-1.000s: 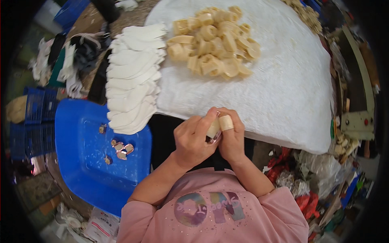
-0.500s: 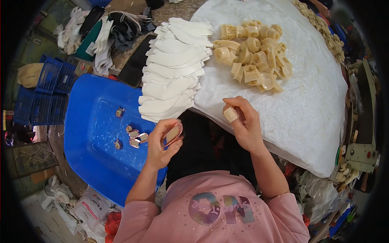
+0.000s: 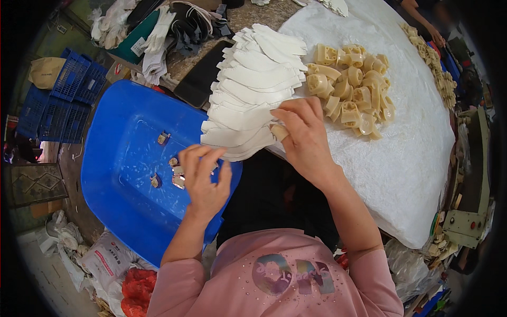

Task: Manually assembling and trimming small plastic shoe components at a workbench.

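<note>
My left hand (image 3: 203, 177) is over the right side of a blue plastic tub (image 3: 105, 211), fingers spread and thumb apart. A shiny piece shows partly behind its fingers, seemingly out of its grasp. Several small pieces with shiny metallic rims (image 3: 178, 180) lie on the tub's floor, some hidden by the hand. My right hand (image 3: 298, 129), a beige wrap around its thumb, reaches the right edge of a fanned stack of white curved strips (image 3: 248, 105). Its fingers are bent, with a gap between index finger and thumb, and the fingertips touch or hover over the strips.
Beige moulded plastic parts (image 3: 354, 87) are heaped on the white woven covering (image 3: 401, 174) at right. A dark flat object (image 3: 203, 76) lies behind the tub. Blue crates (image 3: 53, 116) stand far left. Another person's hand (image 3: 437, 37) shows at the far right.
My left hand has let go of the shiny-rimmed piece and spread its fingers over the tub. My right hand has moved left to the white strips. The view has shifted slightly.
</note>
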The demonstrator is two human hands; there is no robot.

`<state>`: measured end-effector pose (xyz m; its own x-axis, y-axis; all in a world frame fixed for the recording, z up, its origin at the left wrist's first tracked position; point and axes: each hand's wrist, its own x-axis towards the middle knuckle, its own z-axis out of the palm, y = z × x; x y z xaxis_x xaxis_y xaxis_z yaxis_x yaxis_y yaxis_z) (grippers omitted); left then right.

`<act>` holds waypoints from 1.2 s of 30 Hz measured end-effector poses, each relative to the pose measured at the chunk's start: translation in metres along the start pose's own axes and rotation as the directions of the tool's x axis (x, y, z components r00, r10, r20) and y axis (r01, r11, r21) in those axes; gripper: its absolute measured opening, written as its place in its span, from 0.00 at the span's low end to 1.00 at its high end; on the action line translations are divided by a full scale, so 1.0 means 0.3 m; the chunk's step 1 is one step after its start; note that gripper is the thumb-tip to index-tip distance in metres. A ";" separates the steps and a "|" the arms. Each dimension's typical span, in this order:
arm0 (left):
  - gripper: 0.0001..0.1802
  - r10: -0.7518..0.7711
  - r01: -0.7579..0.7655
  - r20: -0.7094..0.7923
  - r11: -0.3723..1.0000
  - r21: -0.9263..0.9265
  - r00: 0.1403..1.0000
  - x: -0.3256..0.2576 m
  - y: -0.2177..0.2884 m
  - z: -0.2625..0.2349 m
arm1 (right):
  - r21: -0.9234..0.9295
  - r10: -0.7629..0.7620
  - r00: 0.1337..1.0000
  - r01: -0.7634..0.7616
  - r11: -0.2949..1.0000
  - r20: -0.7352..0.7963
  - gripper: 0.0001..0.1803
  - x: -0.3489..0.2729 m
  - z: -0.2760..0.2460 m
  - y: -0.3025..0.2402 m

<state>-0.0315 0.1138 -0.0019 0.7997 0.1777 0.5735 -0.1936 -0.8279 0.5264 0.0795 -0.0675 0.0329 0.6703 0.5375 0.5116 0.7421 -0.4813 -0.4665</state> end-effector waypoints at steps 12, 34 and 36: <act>0.18 0.056 -0.055 0.029 0.997 -0.046 0.998 0.054 0.018 0.075 | -0.237 -0.087 0.978 0.132 0.963 0.192 0.09 0.131 0.083 -0.070; 0.18 0.069 0.155 0.283 0.700 -0.697 0.957 0.078 0.192 0.109 | 0.543 0.240 0.964 -0.263 0.798 0.114 0.09 -0.110 -0.160 -0.039; 0.21 0.138 0.162 0.344 0.683 -0.712 0.929 0.038 0.220 0.169 | 0.429 0.211 0.967 -0.254 0.867 0.145 0.12 -0.142 -0.171 -0.045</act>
<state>-0.0064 0.0343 0.0077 0.9113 -0.1326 0.3898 -0.4076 -0.1575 0.8995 0.0411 -0.1195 0.0543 0.8038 0.5185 0.2915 0.4714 -0.2563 -0.8439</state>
